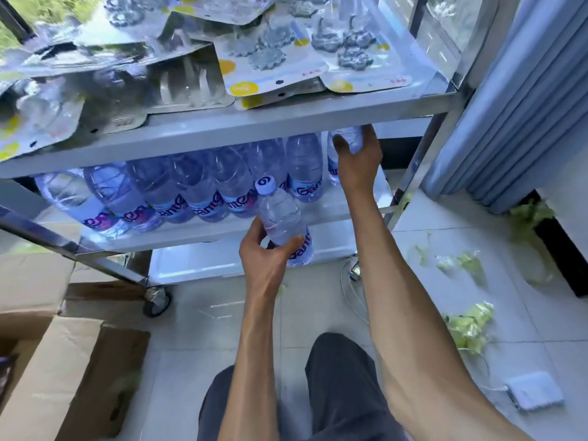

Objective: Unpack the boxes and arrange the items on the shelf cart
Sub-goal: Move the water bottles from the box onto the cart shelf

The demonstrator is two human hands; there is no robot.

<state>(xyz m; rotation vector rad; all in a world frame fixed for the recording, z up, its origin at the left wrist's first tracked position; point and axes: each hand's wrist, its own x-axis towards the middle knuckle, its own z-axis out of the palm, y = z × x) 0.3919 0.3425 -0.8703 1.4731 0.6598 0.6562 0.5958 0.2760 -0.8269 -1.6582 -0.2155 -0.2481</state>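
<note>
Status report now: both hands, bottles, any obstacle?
Left hand grips bottle. Right hand grips end bottle in middle-shelf row. Nothing blocking.

Cart (286, 124), three shelves. Top shelf: overlapping blister packs (270, 63) across its width. Middle shelf: row of bottles (197, 186) standing side by side, left to right; at its right end one bottle (345, 144) in the right hand (358, 157). Before the middle shelf's front edge: another bottle (281, 221) held upright in the left hand (264, 253). Floor, left of cart: cardboard boxes (63, 361). Floor, right of cart: plastic scraps (467, 323).
</note>
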